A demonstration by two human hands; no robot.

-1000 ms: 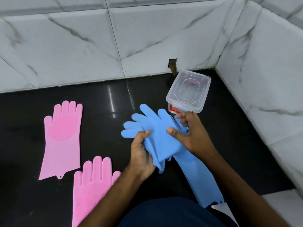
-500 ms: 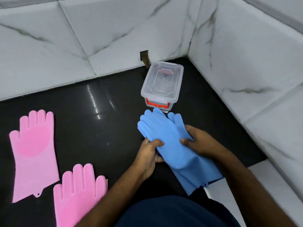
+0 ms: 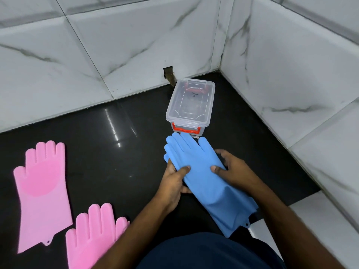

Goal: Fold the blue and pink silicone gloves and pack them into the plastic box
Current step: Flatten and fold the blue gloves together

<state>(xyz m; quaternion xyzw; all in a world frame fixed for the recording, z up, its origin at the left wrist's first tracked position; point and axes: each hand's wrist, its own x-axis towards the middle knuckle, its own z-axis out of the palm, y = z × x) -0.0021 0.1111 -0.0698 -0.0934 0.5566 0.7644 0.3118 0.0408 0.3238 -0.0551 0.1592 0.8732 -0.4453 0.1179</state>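
Note:
Two blue silicone gloves point(image 3: 202, 175) lie stacked one on the other, fingers pointing toward the box, cuffs toward me. My left hand point(image 3: 172, 183) grips their left edge with the thumb on top. My right hand point(image 3: 233, 169) holds the right edge, thumb pressed on the upper glove. The clear plastic box point(image 3: 191, 105) with a red latch stands just beyond the glove fingertips, its lid on. Two pink gloves lie flat on the left: one point(image 3: 41, 195) farther away, one point(image 3: 95, 235) nearer me.
The black countertop point(image 3: 116, 158) ends in a corner of white marble wall tiles point(image 3: 291, 78) at the back and right. A small dark hole point(image 3: 169, 74) sits in the back wall behind the box. A white ledge point(image 3: 318, 216) borders the counter at the right front.
The two blue gloves, crossed and held up a second ago, now lie aligned in one stack between my hands. The view has shifted right, nearer the corner.

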